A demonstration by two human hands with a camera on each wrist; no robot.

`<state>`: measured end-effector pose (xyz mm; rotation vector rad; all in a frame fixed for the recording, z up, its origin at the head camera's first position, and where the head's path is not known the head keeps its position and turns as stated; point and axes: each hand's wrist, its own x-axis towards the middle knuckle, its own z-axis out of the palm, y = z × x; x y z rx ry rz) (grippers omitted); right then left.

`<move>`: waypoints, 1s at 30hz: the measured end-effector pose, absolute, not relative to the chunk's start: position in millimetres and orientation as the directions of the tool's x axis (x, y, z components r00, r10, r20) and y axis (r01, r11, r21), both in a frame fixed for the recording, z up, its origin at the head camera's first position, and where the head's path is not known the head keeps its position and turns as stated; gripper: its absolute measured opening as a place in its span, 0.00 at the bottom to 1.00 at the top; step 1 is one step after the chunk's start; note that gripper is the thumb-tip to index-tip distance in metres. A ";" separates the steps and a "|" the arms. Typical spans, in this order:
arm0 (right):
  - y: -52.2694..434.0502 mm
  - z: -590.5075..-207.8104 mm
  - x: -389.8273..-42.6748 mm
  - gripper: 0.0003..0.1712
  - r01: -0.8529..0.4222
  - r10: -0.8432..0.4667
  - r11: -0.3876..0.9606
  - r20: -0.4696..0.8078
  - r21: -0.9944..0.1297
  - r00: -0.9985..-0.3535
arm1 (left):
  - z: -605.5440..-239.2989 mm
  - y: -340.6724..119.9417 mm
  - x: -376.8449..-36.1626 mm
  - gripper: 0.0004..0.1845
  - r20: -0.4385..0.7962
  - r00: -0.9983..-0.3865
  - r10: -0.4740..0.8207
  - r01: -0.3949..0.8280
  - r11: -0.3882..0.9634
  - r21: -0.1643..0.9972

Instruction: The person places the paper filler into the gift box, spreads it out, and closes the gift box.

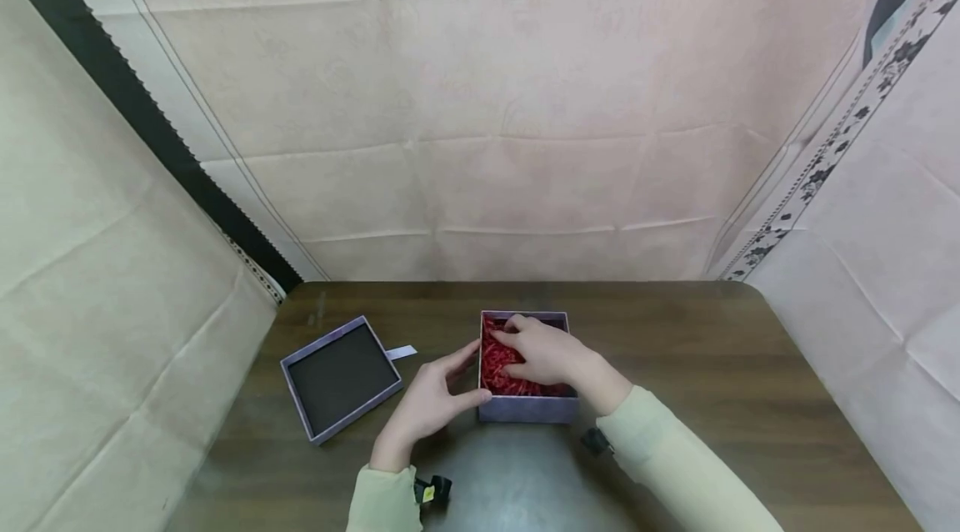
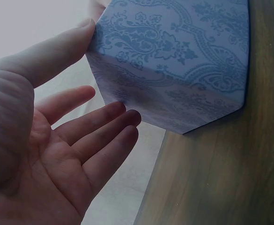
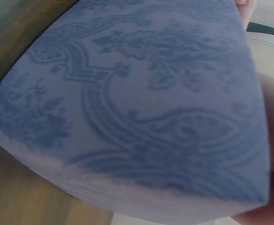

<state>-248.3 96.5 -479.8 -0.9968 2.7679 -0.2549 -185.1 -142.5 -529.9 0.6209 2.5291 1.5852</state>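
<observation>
A small purple-blue gift box point(image 1: 528, 410) stands upright on the table with its top uncovered. Red shredded paper point(image 1: 497, 361) fills much of its inside. My left hand point(image 1: 432, 400) is at the box's left side, its thumb by the near corner and its fingers fairly straight. In the left wrist view, that thumb touches the box's edge. From the right, my right hand point(image 1: 551, 353) reaches into the box, thumb and fingers spread over the red shreds; some fingertips are hidden. The right wrist view is mostly filled by the box's patterned wall point(image 3: 174, 84).
Left of the box, its matching lid point(image 1: 343, 380) lies with the dark inside facing up and a pale ribbon tab point(image 1: 402, 353) sticking out. All of this is on a brown wooden table point(image 1: 675, 348). Pale cloth point(image 1: 525, 98) hangs behind and at both sides.
</observation>
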 end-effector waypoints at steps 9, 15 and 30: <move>94.2 -489.6 -250.4 0.28 -0.598 -0.627 0.777 -0.157 -0.196 -0.763 | -529.3 -142.8 -184.5 0.42 0.135 -0.911 0.389 0.292 0.381 0.877; 103.3 -470.0 -249.8 0.36 -0.570 -0.618 0.777 -0.153 -0.268 -0.771 | -528.1 -143.9 -185.5 0.43 0.128 -0.911 0.391 0.289 0.387 0.876; 167.7 -447.5 -229.6 0.39 -0.533 -0.612 0.678 0.014 -0.506 -0.791 | -521.3 -157.9 -183.2 0.39 0.113 -0.907 0.407 0.291 0.407 0.866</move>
